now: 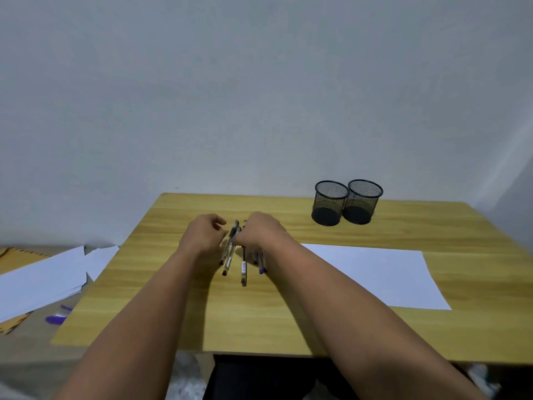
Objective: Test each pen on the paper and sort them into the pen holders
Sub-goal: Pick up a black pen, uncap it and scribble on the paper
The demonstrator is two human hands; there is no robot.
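Pale grey wall backs a yellow wood-grain table (pixel 288 313), where a cluster of clear-barrelled pens (pixel 234 255) lies between both hands, left of the blank white paper sheet (pixel 375 275). 2 black wire-mesh pen holders (pixel 347 202) stand touching at the far edge, seemingly unfilled, so sorting looks not yet begun. Best to single out 1 pen cleanly and leave the others lying. The left hand (pixel 203 232) is loosely curled beside the pens, gripping nothing visible. The right hand (pixel 261 232) covers the cluster, fingers hidden; its hold cannot be told.
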